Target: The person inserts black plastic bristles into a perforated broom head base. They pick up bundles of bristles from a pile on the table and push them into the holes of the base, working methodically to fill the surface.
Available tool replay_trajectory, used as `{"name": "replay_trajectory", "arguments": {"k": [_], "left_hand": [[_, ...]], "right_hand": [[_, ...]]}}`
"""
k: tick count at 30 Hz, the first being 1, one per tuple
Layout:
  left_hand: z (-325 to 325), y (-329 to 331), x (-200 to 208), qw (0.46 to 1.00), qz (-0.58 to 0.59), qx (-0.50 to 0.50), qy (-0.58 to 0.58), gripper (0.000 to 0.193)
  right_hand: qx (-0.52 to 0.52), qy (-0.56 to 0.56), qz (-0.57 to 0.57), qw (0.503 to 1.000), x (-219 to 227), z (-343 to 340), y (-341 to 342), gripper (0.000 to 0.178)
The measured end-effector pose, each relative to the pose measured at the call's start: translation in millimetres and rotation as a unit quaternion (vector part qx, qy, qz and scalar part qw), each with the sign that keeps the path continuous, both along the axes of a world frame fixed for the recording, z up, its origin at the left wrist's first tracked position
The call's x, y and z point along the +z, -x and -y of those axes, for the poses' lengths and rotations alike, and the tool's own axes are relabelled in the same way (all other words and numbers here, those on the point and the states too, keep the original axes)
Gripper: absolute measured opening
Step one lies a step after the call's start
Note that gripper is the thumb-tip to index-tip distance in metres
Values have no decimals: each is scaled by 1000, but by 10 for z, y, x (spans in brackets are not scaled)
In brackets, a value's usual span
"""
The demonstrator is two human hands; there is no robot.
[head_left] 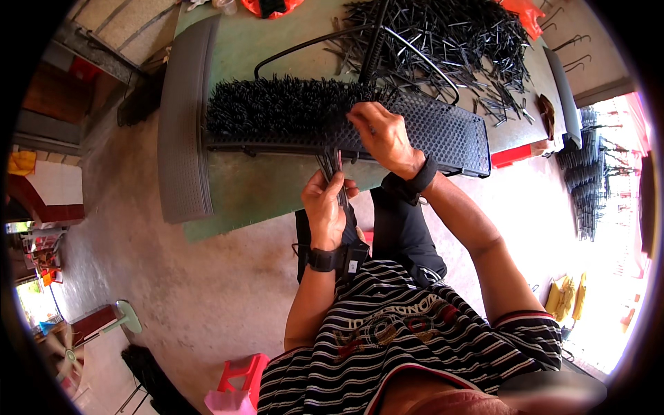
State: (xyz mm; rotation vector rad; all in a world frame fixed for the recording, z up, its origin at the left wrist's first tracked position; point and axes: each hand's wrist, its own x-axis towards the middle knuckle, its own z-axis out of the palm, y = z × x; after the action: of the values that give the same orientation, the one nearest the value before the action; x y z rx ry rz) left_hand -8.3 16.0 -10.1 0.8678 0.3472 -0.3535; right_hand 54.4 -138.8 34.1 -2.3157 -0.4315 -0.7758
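My left hand is closed around a bundle of thin black strips, held upright at the near edge of a long perforated panel. Over that panel, just right of the bundle, my right hand has its fingers pinched together; whatever is in the pinch is hidden. The left part of the panel is thickly covered with short black upright pieces, like bristles. Bare holes show on its right part. A black metal frame rises behind the panel.
The panel lies on a green table. A large heap of loose black strips covers the table's back right. Grey perforated sheets are stacked at the left end. An orange bag sits behind the heap. A red stool stands lower left.
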Motion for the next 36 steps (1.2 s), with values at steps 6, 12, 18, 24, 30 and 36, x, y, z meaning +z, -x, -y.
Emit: {"name": "replay_trajectory", "arguments": {"k": [6, 12, 18, 24, 30, 36], "left_hand": [[-7, -9, 24, 1000, -9, 11, 4, 8], [100, -7, 78, 999, -10, 12, 37, 9], [89, 8, -7, 1000, -12, 23, 2, 7], [1, 15, -18, 1000, -13, 23, -1, 8], [-30, 5, -1, 999, -24, 25, -9, 11], [-25, -3, 17, 999, -23, 29, -3, 15]], "right_hand": [[-61, 42, -88, 993, 133, -39, 81, 13], [3, -184, -377, 908, -5, -11, 316, 21], [-34, -352, -278, 893, 219, -17, 267, 15], [-51, -302, -106, 946, 121, -99, 171, 17], [-34, -163, -74, 983, 32, -113, 123, 16], [-14, 79, -30, 996, 38, -63, 32, 9]]}}
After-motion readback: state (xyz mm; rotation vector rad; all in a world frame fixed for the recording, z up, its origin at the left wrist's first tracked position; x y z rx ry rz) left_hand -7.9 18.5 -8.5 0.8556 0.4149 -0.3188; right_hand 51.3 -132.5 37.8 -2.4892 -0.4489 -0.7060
